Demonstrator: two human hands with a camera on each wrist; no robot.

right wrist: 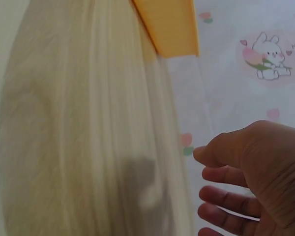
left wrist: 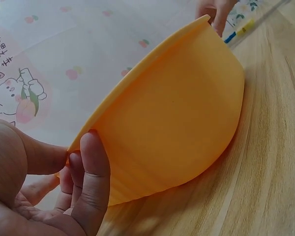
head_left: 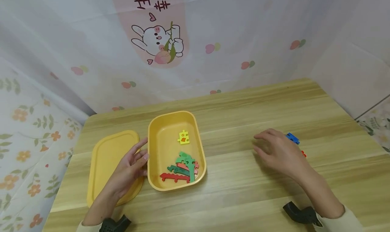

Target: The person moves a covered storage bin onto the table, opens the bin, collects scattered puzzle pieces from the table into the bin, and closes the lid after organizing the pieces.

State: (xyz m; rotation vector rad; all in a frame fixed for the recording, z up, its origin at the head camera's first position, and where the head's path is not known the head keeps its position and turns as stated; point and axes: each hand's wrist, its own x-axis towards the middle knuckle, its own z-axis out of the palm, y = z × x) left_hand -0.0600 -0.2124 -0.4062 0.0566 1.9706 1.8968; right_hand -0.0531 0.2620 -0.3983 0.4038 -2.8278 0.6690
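My left hand (head_left: 129, 172) holds the left rim of a yellow plastic box (head_left: 153, 123), with thumb and fingertips at the edge in the left wrist view. Inside the box lie a yellow puzzle piece (head_left: 183, 137) and, near its front, a loose heap of green puzzle pieces (head_left: 189, 164) and a red puzzle piece (head_left: 175, 176). Over the right part of the table, my right hand (head_left: 281, 154) has loosely bent fingers and nothing in them. A blue puzzle piece (head_left: 293, 138) and a small red piece (head_left: 303, 153) show beyond it, partly hidden by the hand.
A yellow lid (head_left: 109, 157) lies flat on the wooden table (head_left: 237, 198), left of the box and partly under my left forearm. A white printed cloth (head_left: 228, 28) hangs along the table's back edge, and a flowered cloth (head_left: 33, 150) along the left.
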